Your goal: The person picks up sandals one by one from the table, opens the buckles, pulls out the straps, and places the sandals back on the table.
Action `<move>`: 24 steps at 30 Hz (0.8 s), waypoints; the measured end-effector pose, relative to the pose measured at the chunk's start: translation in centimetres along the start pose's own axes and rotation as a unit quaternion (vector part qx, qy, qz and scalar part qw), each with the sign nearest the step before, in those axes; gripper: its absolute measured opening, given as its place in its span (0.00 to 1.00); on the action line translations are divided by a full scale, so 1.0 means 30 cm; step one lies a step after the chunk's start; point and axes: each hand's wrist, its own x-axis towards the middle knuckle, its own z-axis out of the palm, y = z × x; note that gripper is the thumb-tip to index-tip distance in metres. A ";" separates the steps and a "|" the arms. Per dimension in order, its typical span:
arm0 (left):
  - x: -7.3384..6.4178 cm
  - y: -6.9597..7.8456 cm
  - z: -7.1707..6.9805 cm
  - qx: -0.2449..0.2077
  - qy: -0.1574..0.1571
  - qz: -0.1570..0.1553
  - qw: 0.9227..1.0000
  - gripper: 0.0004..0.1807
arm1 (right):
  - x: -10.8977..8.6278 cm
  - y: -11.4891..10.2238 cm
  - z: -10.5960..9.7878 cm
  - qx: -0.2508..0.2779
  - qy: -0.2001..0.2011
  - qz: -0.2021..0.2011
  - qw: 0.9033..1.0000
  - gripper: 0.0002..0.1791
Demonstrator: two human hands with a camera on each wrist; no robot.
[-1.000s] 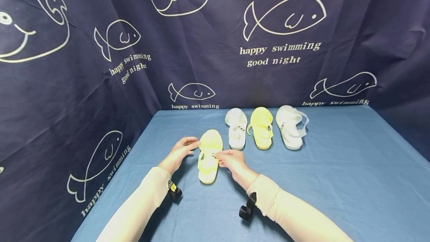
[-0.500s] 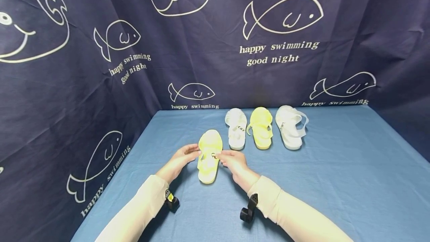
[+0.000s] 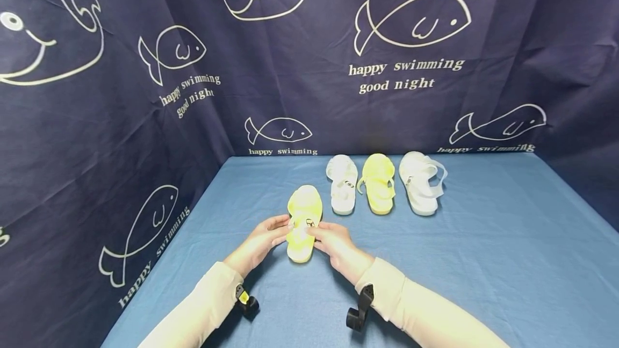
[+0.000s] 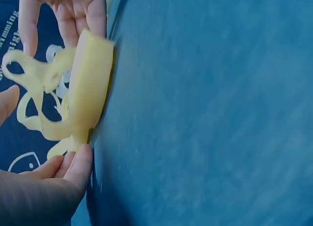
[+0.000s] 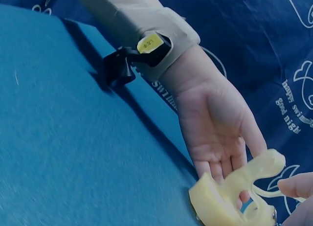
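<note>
A yellow sandal point(image 3: 306, 201) rests on the blue cloth, toe away from me, with a small buckle on its right side. My left hand point(image 3: 262, 241) holds its left side, thumb at the strap and fingers along the edge. From the right, my right hand point(image 3: 340, 244) grips it, thumb over the sandal below the buckle and fingers at the side. In the left wrist view the sandal point(image 4: 91, 84) shows its heel and looped straps between both hands. The right wrist view has the left palm point(image 5: 215, 121) behind the sandal point(image 5: 211, 204); most of the right hand is cut off.
Behind and to the right stand a white sandal point(image 3: 343, 197), another yellow sandal point(image 3: 379, 167) and a second white sandal point(image 3: 422, 205) in a row. A dark blue printed curtain point(image 3: 329, 95) rises at the back and left of the blue-covered table point(image 3: 483, 262).
My left hand has come down and inward to the sandal's left side. The right thumb has shifted from the buckle to just below it. The sandal stays nearly in place.
</note>
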 end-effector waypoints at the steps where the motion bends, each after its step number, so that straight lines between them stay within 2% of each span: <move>1: -0.006 0.000 0.004 -0.006 -0.001 0.002 1.000 0.33 | -0.004 -0.001 0.003 -0.001 -0.001 0.003 1.000 0.29; 6: -0.031 -0.004 0.022 -0.031 0.001 0.005 0.999 0.31 | -0.020 0.004 0.013 -0.006 -0.001 0.006 1.000 0.31; 8: -0.040 -0.006 0.028 -0.036 0.003 0.003 0.999 0.30 | -0.024 0.009 0.017 -0.007 -0.004 0.001 1.000 0.29; 12: -0.057 -0.008 0.039 -0.041 0.006 0.000 0.999 0.29 | -0.033 0.017 0.021 -0.004 -0.007 -0.004 1.000 0.26; 24: -0.114 -0.016 0.057 -0.047 0.007 0.007 0.999 0.30 | -0.070 0.016 0.023 0.005 -0.018 0.002 1.000 0.26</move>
